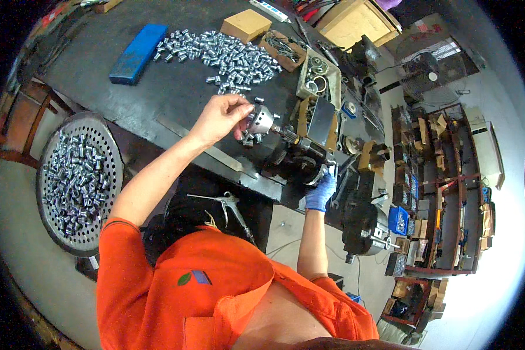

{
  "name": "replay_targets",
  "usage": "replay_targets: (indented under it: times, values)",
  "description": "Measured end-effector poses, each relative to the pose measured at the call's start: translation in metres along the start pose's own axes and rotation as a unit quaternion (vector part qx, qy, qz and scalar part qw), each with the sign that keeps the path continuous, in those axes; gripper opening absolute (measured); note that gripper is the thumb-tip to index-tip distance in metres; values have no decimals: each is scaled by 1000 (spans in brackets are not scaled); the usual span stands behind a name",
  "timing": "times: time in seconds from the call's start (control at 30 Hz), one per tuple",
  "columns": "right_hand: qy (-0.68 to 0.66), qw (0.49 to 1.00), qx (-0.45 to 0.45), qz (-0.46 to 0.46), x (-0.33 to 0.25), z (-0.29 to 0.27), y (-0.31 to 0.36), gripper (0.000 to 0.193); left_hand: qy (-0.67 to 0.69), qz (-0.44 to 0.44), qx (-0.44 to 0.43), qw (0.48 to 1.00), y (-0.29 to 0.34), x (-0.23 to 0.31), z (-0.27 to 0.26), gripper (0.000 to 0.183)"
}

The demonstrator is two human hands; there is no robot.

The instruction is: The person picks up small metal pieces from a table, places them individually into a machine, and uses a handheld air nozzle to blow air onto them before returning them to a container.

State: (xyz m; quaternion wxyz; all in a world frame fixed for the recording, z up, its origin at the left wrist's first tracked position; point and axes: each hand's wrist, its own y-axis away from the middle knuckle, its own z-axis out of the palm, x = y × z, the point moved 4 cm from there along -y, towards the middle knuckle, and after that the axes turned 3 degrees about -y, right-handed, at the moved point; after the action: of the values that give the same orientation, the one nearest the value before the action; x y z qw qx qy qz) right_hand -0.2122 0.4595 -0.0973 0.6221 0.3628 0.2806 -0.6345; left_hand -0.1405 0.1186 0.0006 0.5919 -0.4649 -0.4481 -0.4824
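My left hand [220, 119] is bare, with thumb and fingers pinched together at the front of a silver chuck [262, 120] on a small bench machine [297, 157]. Any small part between the fingertips is too hidden to name. Around the machine's right end, beside its wheel, my right hand [321, 191] wears a blue glove and its fingers are curled; what they grip is hidden. A few short metal sleeves [251, 139] lie just below the chuck. Behind it spreads a pile of the same shiny sleeves [227, 55] on the dark bench [87, 76].
A round perforated metal tray [112, 219] of sleeves stands at the left. An air blow gun [230, 204] hangs at the bench front. A blue block-shaped case [139, 53], a cardboard box [245, 25] and a bin of rings [305, 87] sit on the bench; shelving [449, 192] stands right.
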Motion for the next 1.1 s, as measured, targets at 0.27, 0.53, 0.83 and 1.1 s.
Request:
replay_targets:
  times: [0.27,0.53,0.83,1.1]
  values:
    - [-29,1000,-7,11,-3,-3,1,21,-22,36,38,998,-1,2,4,15]
    - [26,995,96,5,-30,17,45,35,-15,13,11,1000,-4,1,2,12]
    - [39,993,112,-21,-12,17,13,22,0,-12,5,1000,-1,0,0,14]
    - [50,996,65,-25,-18,15,22,22,0,-7,-28,1000,-6,0,-1,10]
